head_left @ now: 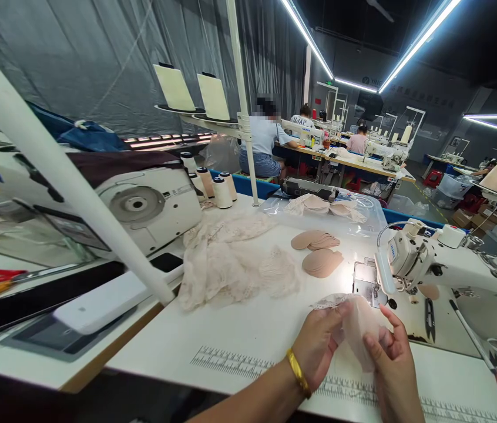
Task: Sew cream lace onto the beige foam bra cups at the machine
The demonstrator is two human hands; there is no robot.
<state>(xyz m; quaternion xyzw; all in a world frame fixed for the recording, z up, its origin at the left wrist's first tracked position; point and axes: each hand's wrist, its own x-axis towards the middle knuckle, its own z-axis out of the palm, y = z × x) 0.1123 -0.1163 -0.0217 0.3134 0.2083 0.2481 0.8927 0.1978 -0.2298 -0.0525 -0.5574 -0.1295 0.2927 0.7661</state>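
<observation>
In the head view, your left hand [321, 341] pinches the sheer pale fabric [359, 330] between thumb and fingers, while your right hand [393, 352] grips its other side, thumb pressed on it and a finger stretched out. You have the fabric just in front of the lit sewing machine [409, 258], with beige oval pieces [321, 264] and a lacy pile [231, 267] lying farther left.

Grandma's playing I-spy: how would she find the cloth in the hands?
On the right stands a white sewing machine. In front of it, the left hand and right hand hold a thin, pale cloth. Unlike the lace heap lying farther left, it is held up.
</observation>
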